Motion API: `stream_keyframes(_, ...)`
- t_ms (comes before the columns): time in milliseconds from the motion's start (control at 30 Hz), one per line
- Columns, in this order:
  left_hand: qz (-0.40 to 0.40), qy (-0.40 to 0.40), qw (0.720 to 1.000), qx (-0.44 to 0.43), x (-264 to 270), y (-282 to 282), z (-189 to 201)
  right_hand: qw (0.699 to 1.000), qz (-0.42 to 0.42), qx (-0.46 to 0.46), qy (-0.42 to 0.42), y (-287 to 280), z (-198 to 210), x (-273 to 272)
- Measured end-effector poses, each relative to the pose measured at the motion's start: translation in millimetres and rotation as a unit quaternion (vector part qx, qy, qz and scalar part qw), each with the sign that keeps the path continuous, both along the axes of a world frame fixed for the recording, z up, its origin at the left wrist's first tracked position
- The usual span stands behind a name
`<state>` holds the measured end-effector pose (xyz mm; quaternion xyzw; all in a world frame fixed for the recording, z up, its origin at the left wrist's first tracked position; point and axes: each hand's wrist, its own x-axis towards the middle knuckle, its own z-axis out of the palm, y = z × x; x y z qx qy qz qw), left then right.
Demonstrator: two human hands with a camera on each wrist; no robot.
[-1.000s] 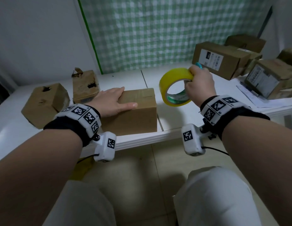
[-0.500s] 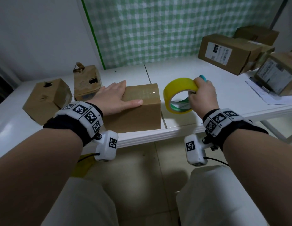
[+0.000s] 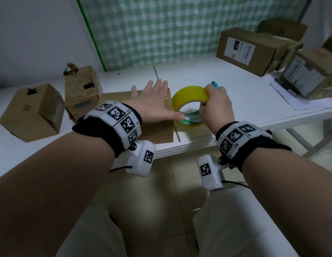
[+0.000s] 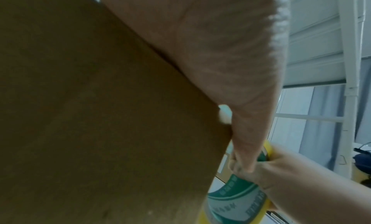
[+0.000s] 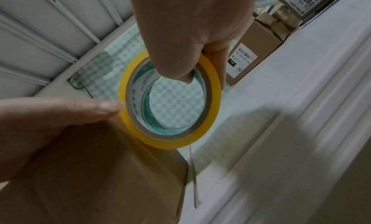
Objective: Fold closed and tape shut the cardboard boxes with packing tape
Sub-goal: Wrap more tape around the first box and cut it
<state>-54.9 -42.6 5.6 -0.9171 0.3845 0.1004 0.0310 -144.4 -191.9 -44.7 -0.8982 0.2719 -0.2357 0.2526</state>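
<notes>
Nearest the table edge, the left hand (image 3: 152, 106) lies flat with fingers straight on the closed cardboard box (image 3: 156, 130), thumb reaching toward the tape roll (image 3: 189, 106). Just right of the box, the right hand (image 3: 213, 108) grips the yellow roll upright, thumb through the core and fingers over the rim; something teal pokes out past its fingers. The box looks stiff and probably light, so pressing down on its top should steady it. The roll is rigid and best held by its core. Farther back, torn boxes (image 3: 31, 112) sit left, labelled boxes (image 3: 252, 51) right
</notes>
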Motion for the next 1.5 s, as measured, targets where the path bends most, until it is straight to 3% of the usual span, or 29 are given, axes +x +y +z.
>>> stream_keyframes(433,0.003,0.008,1.0,0.021,-5,-13,8,0.998,0.025,-0.036,0.04,2,14,-10)
stream_keyframes(600,-0.014,0.026,0.996,-0.08,-5,-5,23,0.998,0.016,-0.05,-0.019,1,41,-21)
stream_keyframes(733,-0.016,0.064,0.968,-0.24,-4,10,52,0.99,-0.006,-0.02,-0.136,0,81,-18)
stream_keyframes(833,0.011,0.116,0.938,-0.326,-4,24,59,0.985,-0.004,0.006,-0.175,8,111,-11)
stream_keyframes(1000,0.061,0.294,0.838,-0.456,-4,57,50,0.986,0.078,0.106,-0.104,44,123,8)
stream_keyframes(1133,0.078,0.372,0.794,-0.474,5,77,40,0.979,0.106,0.15,-0.086,65,121,22)
stream_keyframes(1267,0.127,0.402,0.756,-0.5,9,79,31,0.986,0.124,0.101,-0.044,77,117,35)
stream_keyframes(1367,0.152,0.36,0.756,-0.525,11,78,24,0.991,0.116,0.064,-0.031,84,116,41)
stream_keyframes(1500,0.143,0.325,0.797,-0.488,14,80,27,0.987,0.129,0.071,-0.067,89,122,44)
